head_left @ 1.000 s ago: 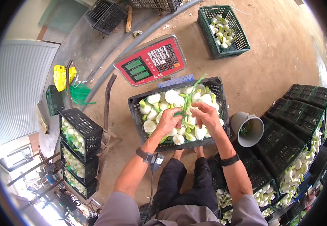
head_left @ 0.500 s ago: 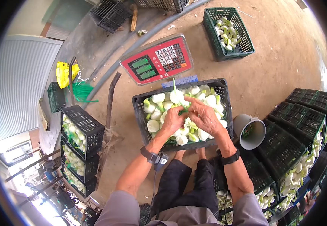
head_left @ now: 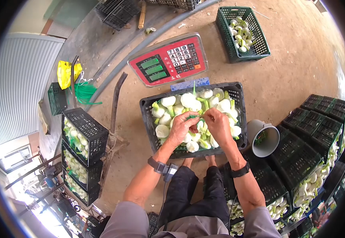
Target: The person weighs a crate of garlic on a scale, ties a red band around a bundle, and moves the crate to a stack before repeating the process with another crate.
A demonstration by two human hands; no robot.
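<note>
Over the black crate [head_left: 237, 94], the two bare hands of the person are close together, with only a narrow gap between them. The left hand [head_left: 180, 129] has its thumb and first finger pressed together, and this grip has hold of some thin green strands [head_left: 193, 116]. The right hand [head_left: 219, 126] is just beside, its fingers curled downward toward the same strands; its fingertips are partly hidden, so I cannot tell how far its grip is closed or whether it has hold of anything. The white bulbs [head_left: 192, 146] lie in many layers inside the crate, below and around both hands, some with short pale green stems. A dark band [head_left: 240, 170] is around the right wrist. Behind the crate there is a blue patterned piece [head_left: 190, 84], and beyond it the red scale panel [head_left: 167, 59] with three green displays. To the right of the crate stands a grey bucket [head_left: 253, 133], tilted in this view, with some green bits inside. Farther away, on the brown floor [head_left: 299, 51], a green crate [head_left: 247, 58] holds a smaller heap of similar bulbs.
</note>
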